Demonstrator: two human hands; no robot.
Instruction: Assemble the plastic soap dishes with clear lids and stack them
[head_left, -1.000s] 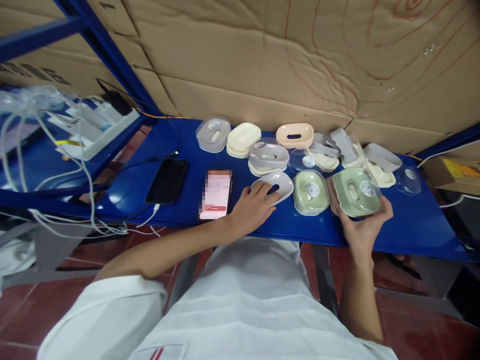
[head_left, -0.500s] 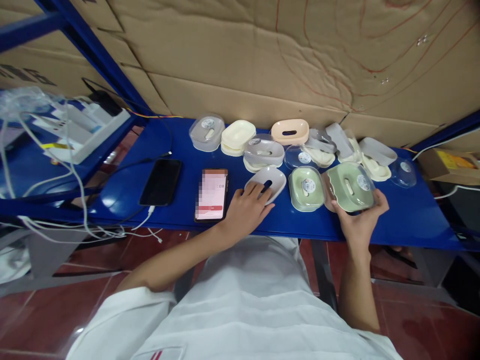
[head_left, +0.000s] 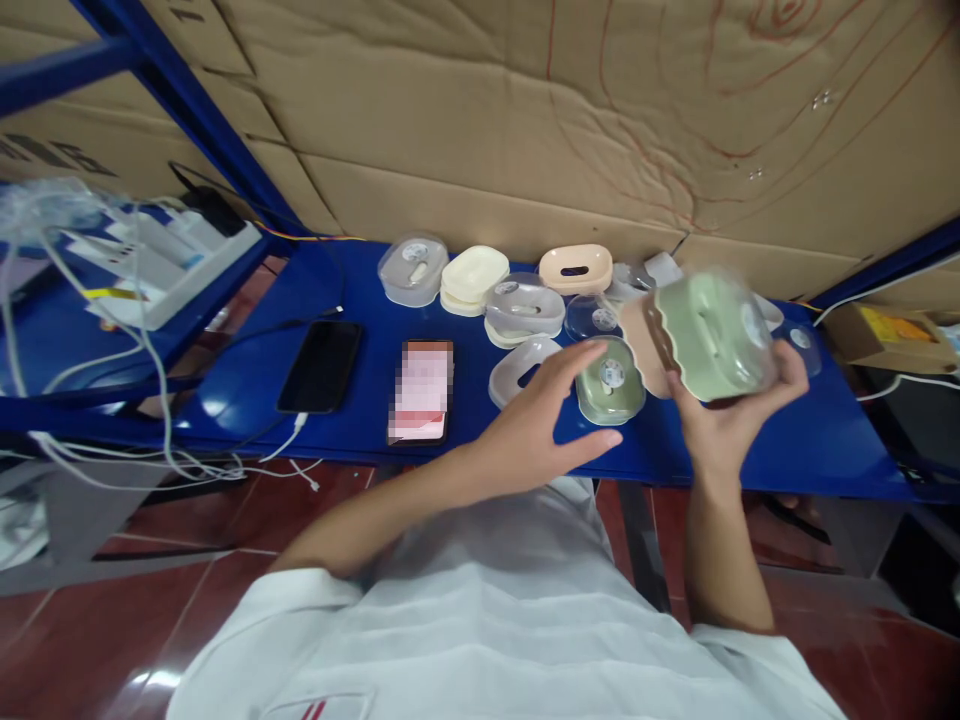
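My right hand [head_left: 724, 430] grips a green soap box [head_left: 694, 335] with a clear lid, tilted and raised off the blue table. A pinkish-brown scalloped piece [head_left: 641, 345] sits against its left side. Fingers and thumb spread apart, my left hand [head_left: 529, 435] is empty in the air, reaching toward the held box. Partly hidden behind that hand lies a pale grey slotted dish [head_left: 504, 378]. Between my hands, a smaller green soap box [head_left: 611, 400] with a clear labelled lid rests on the table.
Along the back stand a grey lidded soap box [head_left: 412, 275], cream dishes [head_left: 474, 270], another grey lidded box [head_left: 523, 305] and a peach slotted tray [head_left: 551, 265]. Left are a lit phone [head_left: 421, 385] and a dark phone [head_left: 321, 365] on a cable. A cardboard wall [head_left: 420, 130] closes the back.
My right hand has lifted and tilted the green soap box off the table. My left hand has let go of the pale grey dish and moved right, fingers spread.
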